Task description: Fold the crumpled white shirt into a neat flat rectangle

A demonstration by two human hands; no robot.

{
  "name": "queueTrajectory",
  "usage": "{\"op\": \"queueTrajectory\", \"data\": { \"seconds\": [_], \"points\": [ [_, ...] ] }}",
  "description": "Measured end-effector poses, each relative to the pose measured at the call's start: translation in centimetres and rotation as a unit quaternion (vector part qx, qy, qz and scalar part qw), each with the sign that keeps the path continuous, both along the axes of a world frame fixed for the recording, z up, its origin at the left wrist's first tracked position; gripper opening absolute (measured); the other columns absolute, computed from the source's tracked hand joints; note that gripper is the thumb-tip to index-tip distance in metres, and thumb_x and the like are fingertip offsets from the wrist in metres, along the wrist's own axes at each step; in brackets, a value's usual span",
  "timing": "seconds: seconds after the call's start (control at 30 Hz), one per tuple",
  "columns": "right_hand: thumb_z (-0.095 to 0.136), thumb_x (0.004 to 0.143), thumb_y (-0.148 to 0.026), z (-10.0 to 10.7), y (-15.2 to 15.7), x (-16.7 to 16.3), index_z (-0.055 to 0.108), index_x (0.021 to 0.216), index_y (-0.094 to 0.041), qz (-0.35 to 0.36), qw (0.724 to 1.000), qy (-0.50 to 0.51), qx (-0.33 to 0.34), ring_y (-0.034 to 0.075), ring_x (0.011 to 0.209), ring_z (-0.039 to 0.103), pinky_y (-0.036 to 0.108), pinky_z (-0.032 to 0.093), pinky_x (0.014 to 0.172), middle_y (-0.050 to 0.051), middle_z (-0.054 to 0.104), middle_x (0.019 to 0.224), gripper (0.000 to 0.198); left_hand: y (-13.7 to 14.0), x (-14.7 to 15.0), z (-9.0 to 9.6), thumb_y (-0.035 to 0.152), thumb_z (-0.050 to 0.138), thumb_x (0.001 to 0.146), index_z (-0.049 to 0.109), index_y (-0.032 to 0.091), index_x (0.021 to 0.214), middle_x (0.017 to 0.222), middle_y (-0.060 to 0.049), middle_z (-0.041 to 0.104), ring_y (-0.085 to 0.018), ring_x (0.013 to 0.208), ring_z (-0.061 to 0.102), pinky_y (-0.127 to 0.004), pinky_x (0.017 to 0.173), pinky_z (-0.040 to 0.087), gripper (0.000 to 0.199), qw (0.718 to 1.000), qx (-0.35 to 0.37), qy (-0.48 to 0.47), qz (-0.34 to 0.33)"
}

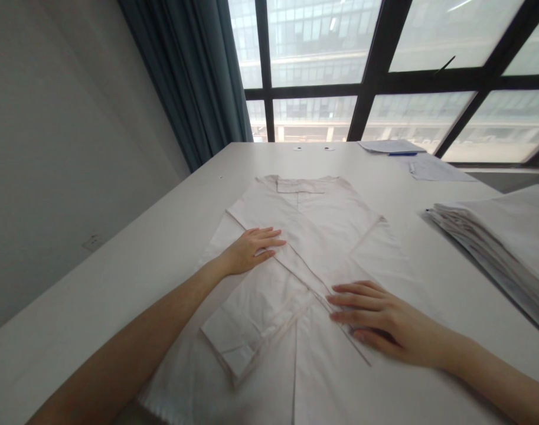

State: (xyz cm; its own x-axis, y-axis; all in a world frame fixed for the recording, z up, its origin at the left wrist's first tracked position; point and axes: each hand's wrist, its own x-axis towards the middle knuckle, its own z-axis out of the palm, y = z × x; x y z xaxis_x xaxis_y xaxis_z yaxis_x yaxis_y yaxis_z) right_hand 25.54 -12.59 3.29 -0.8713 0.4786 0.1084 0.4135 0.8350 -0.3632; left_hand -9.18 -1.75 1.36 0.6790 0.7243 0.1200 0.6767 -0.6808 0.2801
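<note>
We see a pile of white layers (508, 230) on the right of the white table (163, 236), apart from the shirt; we cannot tell whether it is cloth or paper. At the far right lie some papers (384, 145), a blue pen (402, 154) and another white sheet (441, 170). Beyond the table stand a dark-framed window (313, 44) and, to the left, a blue curtain (202, 77); a socket (93, 242) sits on the left wall (65, 130).

The white shirt (291, 277) lies mid-table, collar to the far side, a sleeve folded across its front. Our left hand (255, 248) rests palm down on it, fingers extended; our right hand (379, 316) lies nearer, fingers spread over the cloth. Our left forearm hides part of the shirt's left side.
</note>
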Motion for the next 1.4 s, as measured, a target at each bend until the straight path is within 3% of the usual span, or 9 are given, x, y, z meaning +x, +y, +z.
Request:
{"op": "queueTrajectory", "data": {
  "seconds": [0.27, 0.43, 0.6, 0.83, 1.1, 1.4],
  "points": [
    [0.051, 0.096, -0.029, -0.1, 0.0, 0.1, 0.055, 0.136, -0.029, 0.003, 1.000, 0.007, -0.003, 0.021, 0.135, 0.044, 0.040, 0.038, 0.110, 0.004, 0.055, 0.142, 0.040, -0.1, 0.2, 0.0, 0.047, 0.026, 0.103, 0.048, 0.031, 0.140, 0.151, -0.003, 0.042, -0.021, 0.142, 0.035, -0.048, 0.115, 0.023, 0.046, 1.000, -0.009, 0.019, 0.018],
    [0.050, 0.097, -0.029, -0.5, 0.0, 0.0, 0.048, 0.142, -0.030, -0.023, 0.999, 0.028, -0.001, 0.019, 0.133, 0.046, 0.038, 0.038, 0.110, 0.005, 0.052, 0.144, 0.045, -0.2, 0.3, 0.1, 0.049, 0.023, 0.102, 0.035, 0.031, 0.148, 0.156, -0.003, 0.032, -0.022, 0.145, 0.027, -0.050, 0.116, 0.018, 0.050, 0.997, -0.002, 0.068, 0.034],
    [0.048, 0.098, -0.034, -0.9, 0.1, -0.2, 0.039, 0.148, -0.029, -0.036, 0.999, -0.003, 0.023, 0.021, 0.140, 0.037, 0.043, 0.032, 0.114, 0.005, 0.042, 0.152, 0.050, -0.3, 0.4, 0.1, 0.053, 0.019, 0.102, 0.028, 0.028, 0.151, 0.159, -0.005, 0.023, -0.022, 0.147, 0.019, -0.049, 0.117, 0.015, 0.057, 0.991, 0.013, 0.124, 0.042],
    [0.044, 0.099, -0.042, -1.1, 0.1, 0.1, 0.031, 0.150, -0.036, -0.075, 0.996, -0.053, 0.014, 0.025, 0.144, 0.028, 0.054, 0.025, 0.115, 0.002, 0.033, 0.156, 0.053, -0.2, 0.2, -0.1, 0.058, 0.024, 0.099, 0.026, 0.033, 0.152, 0.161, -0.006, 0.017, -0.029, 0.148, 0.015, -0.053, 0.116, 0.015, 0.058, 0.989, 0.014, 0.131, 0.070],
    [0.042, 0.100, -0.043, -1.6, 0.5, 0.6, 0.033, 0.150, -0.036, -0.137, 0.989, -0.046, 0.030, 0.025, 0.144, 0.029, 0.052, 0.028, 0.114, 0.002, 0.036, 0.155, 0.051, 0.3, -0.8, -0.5, 0.055, 0.023, 0.100, 0.029, 0.033, 0.151, 0.161, -0.008, 0.019, -0.030, 0.148, 0.015, -0.055, 0.115, 0.017, 0.056, 0.982, 0.010, 0.123, 0.143],
    [0.042, 0.100, -0.043, -1.6, 0.5, 0.6, 0.034, 0.150, -0.035, -0.139, 0.989, -0.035, 0.041, 0.025, 0.143, 0.031, 0.051, 0.029, 0.114, 0.003, 0.037, 0.154, 0.051, 0.8, -1.3, -0.2, 0.053, 0.025, 0.100, 0.026, 0.028, 0.152, 0.161, -0.012, 0.017, -0.030, 0.148, 0.014, -0.056, 0.114, 0.019, 0.058, 0.967, -0.008, 0.139, 0.215]
  ]
}}
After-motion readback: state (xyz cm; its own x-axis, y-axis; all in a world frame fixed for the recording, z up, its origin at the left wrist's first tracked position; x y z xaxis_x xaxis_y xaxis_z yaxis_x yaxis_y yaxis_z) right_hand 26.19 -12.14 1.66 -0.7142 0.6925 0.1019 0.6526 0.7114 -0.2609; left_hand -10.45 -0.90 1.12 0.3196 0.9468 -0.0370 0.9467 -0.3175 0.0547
